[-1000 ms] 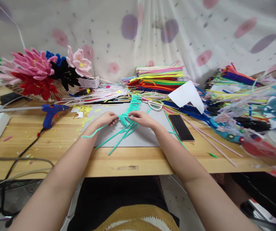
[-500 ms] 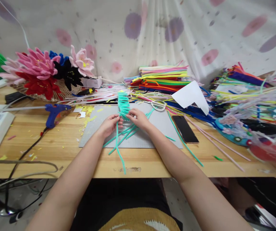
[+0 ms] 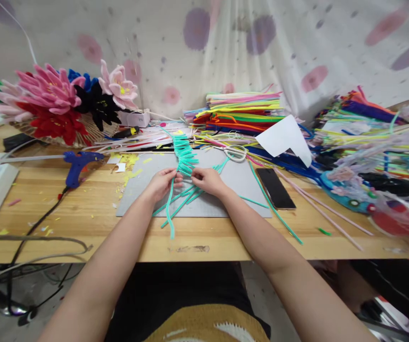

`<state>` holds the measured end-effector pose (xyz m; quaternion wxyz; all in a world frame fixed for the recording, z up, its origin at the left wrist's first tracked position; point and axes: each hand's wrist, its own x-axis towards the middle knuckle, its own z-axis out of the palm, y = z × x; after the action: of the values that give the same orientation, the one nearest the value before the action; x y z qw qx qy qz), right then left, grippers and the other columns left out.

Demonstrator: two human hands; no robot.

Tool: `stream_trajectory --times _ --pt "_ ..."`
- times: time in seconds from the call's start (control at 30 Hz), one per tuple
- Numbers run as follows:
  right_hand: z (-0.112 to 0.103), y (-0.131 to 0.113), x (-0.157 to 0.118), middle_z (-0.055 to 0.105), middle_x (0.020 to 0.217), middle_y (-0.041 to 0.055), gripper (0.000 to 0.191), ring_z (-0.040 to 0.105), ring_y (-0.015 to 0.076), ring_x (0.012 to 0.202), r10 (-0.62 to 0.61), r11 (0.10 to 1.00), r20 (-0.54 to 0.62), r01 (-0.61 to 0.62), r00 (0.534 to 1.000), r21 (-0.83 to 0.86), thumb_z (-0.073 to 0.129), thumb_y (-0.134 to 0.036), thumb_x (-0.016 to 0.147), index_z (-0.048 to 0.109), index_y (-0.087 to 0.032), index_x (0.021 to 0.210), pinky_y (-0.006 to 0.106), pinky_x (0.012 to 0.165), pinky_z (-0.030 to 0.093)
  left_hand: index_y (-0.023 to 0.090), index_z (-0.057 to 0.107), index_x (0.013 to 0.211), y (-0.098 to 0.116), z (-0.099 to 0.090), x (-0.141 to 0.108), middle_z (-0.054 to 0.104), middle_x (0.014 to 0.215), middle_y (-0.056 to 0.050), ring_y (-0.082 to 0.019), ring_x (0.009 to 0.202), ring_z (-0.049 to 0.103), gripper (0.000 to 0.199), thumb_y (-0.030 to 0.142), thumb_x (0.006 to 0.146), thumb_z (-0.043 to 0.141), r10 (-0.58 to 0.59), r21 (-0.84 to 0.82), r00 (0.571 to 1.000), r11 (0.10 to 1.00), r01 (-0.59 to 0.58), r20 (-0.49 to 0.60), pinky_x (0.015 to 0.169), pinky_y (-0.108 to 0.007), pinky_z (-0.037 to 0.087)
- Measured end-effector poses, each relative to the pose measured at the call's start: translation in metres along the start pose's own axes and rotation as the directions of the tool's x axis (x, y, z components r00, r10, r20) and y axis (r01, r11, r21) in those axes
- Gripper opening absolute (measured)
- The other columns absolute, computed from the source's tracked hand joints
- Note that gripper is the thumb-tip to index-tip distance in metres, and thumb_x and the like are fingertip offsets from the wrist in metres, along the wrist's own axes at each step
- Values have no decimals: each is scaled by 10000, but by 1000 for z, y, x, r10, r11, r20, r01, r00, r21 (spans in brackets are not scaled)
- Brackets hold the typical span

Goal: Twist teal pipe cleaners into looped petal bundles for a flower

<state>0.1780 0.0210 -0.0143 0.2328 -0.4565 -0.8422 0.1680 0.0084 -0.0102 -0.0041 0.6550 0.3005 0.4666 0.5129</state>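
Closest to me is the front of the wooden tabletop [image 3: 190,232], and over it trails the free end of a fuzzy turquoise stem [image 3: 169,209]. The person's left hand [image 3: 161,185] pinches that stem's upper part between thumb and fingertips. Level with it, the right hand [image 3: 207,181] has its fingers curled in, tips together at the lower right edge of a turquoise zigzag piece [image 3: 184,152]; I can't tell from here how firmly it grips. The piece lies between the hands and runs away from them over a grey mat [image 3: 133,194], its tight folds stacked like a narrow ladder. A few loose turquoise stems [image 3: 181,206] cross each other on the mat beneath the hands.

Off to the right lies a dark phone [image 3: 275,188], with long pink stems [image 3: 318,213] slanting past it. On the left a blue glue gun [image 3: 76,167] stands among yellow scraps. Past the right hand I see the pale handles of some scissors [image 3: 237,153], then a notched white paper [image 3: 280,135] and a bright pile of stems [image 3: 240,118]. Fuzzy flowers [image 3: 47,92] crowd the far left, before a spotted curtain [image 3: 154,42].
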Motion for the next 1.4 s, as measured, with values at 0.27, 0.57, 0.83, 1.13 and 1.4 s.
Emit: stream_trajectory --times 0.27,0.57,0.83,1.13,1.4 --pt "0 -1 0 591 636 -9 187 455 92 577 0 1000 12 0 1000 19 482 -283 760 635 -178 739 206 558 279 106 515 825 -2 4 -2 622 621 -39 -104 499 594 74 66 824 453 12 80 1000 997 -13 14 520 -237 512" --pt "2 -7 3 604 653 -8 252 460 91 578 15 999 5 -15 1000 38 475 -340 802 661 -185 871 208 559 281 108 507 844 -4 4 -2 626 620 -34 -104 505 600 69 64 820 460 32 128 998 991 -37 45 517 -235 521" --pt "6 -10 4 613 697 -1 217 491 98 618 -32 999 -42 33 999 31 448 -284 792 636 -180 813 204 587 309 86 551 787 -7 4 0 643 655 -55 -98 511 601 85 60 810 474 25 140 1000 990 -27 14 499 -218 522" --pt "10 -12 4 616 695 -1 216 504 107 628 2 1000 -51 -2 999 -7 453 -301 786 635 -187 807 211 583 307 92 526 705 -6 11 -2 630 629 -47 -93 488 584 107 32 782 481 54 157 995 987 -40 -85 477 -221 508" --pt "8 -16 4 609 685 -4 197 494 102 621 -9 1000 -33 9 999 5 475 -296 776 634 -182 798 209 580 301 150 449 728 -18 12 5 574 556 36 -78 446 559 89 78 759 491 191 281 967 950 -139 -168 458 -197 472"
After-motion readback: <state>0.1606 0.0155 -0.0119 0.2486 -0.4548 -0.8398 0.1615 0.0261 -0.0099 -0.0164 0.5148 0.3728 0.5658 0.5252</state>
